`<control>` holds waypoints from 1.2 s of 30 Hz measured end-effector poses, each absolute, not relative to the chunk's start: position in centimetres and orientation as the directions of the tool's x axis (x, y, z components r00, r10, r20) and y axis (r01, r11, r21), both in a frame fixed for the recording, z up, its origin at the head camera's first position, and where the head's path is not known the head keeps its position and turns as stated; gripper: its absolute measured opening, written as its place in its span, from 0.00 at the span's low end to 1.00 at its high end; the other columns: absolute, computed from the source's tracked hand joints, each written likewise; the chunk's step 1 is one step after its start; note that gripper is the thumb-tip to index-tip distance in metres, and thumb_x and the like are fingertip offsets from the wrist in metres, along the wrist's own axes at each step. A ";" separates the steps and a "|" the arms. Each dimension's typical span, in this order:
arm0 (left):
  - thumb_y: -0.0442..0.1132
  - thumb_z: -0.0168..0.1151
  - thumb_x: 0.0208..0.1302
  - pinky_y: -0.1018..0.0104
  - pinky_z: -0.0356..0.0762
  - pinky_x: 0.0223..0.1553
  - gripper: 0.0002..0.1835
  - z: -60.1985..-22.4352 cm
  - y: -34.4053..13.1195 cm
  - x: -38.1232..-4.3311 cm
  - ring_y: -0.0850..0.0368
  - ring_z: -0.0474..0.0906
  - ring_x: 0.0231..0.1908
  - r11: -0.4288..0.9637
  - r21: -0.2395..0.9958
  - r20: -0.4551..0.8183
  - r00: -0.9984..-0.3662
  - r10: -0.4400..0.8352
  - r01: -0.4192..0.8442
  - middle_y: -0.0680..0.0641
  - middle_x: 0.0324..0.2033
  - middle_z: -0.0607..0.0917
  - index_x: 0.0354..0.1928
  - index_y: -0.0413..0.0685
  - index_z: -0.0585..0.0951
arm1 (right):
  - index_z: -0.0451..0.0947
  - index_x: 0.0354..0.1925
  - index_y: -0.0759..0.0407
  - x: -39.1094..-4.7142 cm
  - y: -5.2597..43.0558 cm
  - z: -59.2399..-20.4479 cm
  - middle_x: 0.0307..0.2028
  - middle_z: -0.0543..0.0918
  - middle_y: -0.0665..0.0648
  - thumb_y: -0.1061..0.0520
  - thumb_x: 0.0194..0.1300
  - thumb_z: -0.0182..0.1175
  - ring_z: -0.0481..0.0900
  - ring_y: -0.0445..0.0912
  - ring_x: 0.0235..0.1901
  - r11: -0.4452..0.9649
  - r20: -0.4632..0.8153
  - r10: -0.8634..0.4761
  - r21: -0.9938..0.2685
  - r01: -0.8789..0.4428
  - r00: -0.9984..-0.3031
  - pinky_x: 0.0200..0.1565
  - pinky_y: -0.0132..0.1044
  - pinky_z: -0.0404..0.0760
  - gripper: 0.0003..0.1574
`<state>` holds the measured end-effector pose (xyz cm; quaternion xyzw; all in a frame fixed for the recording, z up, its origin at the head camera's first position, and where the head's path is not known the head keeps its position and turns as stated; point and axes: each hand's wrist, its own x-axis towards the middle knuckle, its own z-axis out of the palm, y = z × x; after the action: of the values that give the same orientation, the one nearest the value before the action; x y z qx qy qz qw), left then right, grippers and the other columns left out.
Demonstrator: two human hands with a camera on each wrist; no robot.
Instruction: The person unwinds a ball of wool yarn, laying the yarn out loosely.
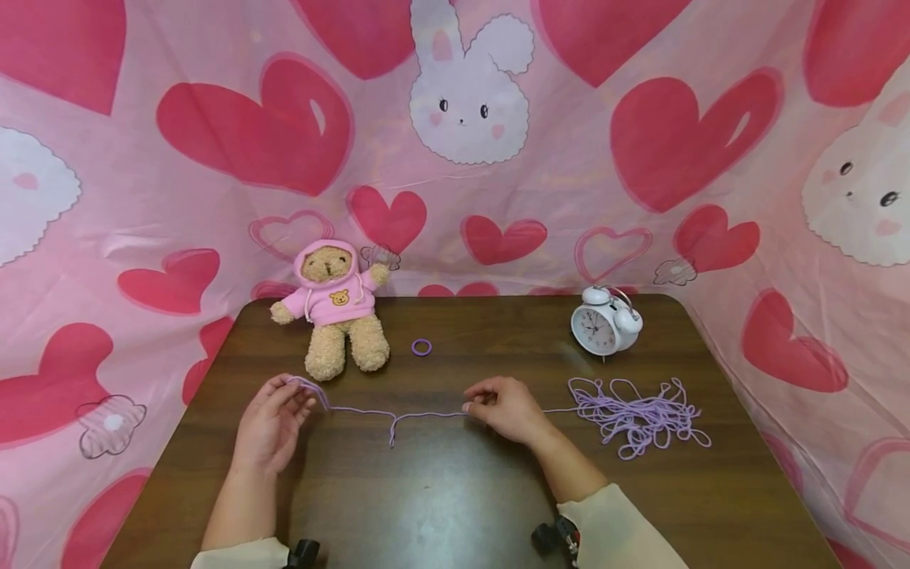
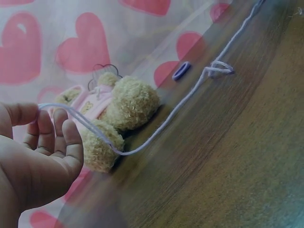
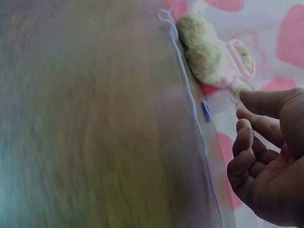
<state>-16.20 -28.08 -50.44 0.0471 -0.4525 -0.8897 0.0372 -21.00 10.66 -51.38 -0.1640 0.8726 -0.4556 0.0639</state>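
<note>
A lilac yarn strand (image 1: 434, 414) runs across the table between my hands, with a small twisted loop (image 1: 392, 435) sticking out midway. My left hand (image 1: 268, 423) pinches a doubled end of the yarn between thumb and forefinger, raised near the teddy bear's feet; the other fingers curl loosely. Over the strand, further right, hovers my right hand (image 1: 503, 407). In the right wrist view its thumb (image 3: 266, 102) and forefinger are apart with nothing between them, and the yarn passes beside the hand. Past it the strand leads into a loose yarn heap (image 1: 636, 415).
A teddy bear (image 1: 339, 308) in a pink hoodie sits at the back left of the brown table (image 1: 441, 506). Beside it lies a purple ring (image 1: 422, 348). At the back right stands a white alarm clock (image 1: 604, 322). A heart-patterned curtain (image 1: 455, 190) hangs behind.
</note>
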 end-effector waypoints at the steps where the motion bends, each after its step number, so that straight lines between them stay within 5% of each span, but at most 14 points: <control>1: 0.32 0.51 0.80 0.67 0.81 0.44 0.06 -50.4 -28.1 -16.2 0.58 0.82 0.38 -0.586 0.810 -0.051 -0.993 -0.110 0.023 0.49 0.34 0.86 0.42 0.48 0.75 | 0.89 0.44 0.58 -21.0 10.3 -51.5 0.30 0.84 0.45 0.53 0.61 0.74 0.79 0.37 0.29 0.535 0.037 -0.354 -0.812 -0.234 -0.935 0.32 0.32 0.78 0.15; 13: 0.33 0.51 0.80 0.67 0.81 0.45 0.06 -50.4 -27.8 -16.2 0.58 0.82 0.38 -0.568 0.823 -0.060 -0.993 -0.106 0.011 0.49 0.35 0.87 0.42 0.49 0.75 | 0.90 0.40 0.51 -21.0 6.2 -52.4 0.31 0.81 0.42 0.52 0.60 0.74 0.79 0.39 0.37 0.644 0.045 -0.443 -0.679 -0.353 -0.895 0.43 0.36 0.79 0.10; 25: 0.33 0.52 0.80 0.67 0.81 0.44 0.06 -50.4 -27.6 -16.3 0.58 0.82 0.38 -0.569 0.823 -0.068 -0.992 -0.110 0.007 0.49 0.34 0.87 0.41 0.49 0.76 | 0.91 0.39 0.53 -21.3 4.1 -52.6 0.24 0.82 0.39 0.54 0.59 0.74 0.77 0.35 0.29 0.690 0.029 -0.477 -0.607 -0.395 -0.878 0.36 0.32 0.76 0.09; 36: 0.33 0.52 0.80 0.67 0.81 0.44 0.06 -50.3 -27.5 -16.2 0.58 0.82 0.38 -0.567 0.824 -0.081 -0.990 -0.112 -0.003 0.50 0.34 0.86 0.42 0.49 0.76 | 0.90 0.31 0.44 -21.7 3.3 -52.6 0.27 0.86 0.40 0.51 0.60 0.72 0.84 0.43 0.35 0.788 0.060 -0.443 -0.450 -0.420 -0.895 0.41 0.37 0.81 0.01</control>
<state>-16.25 -27.45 -50.27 0.0620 -0.4642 -0.8830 0.0308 -21.67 3.30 -52.64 -0.2282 0.9452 -0.2323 0.0243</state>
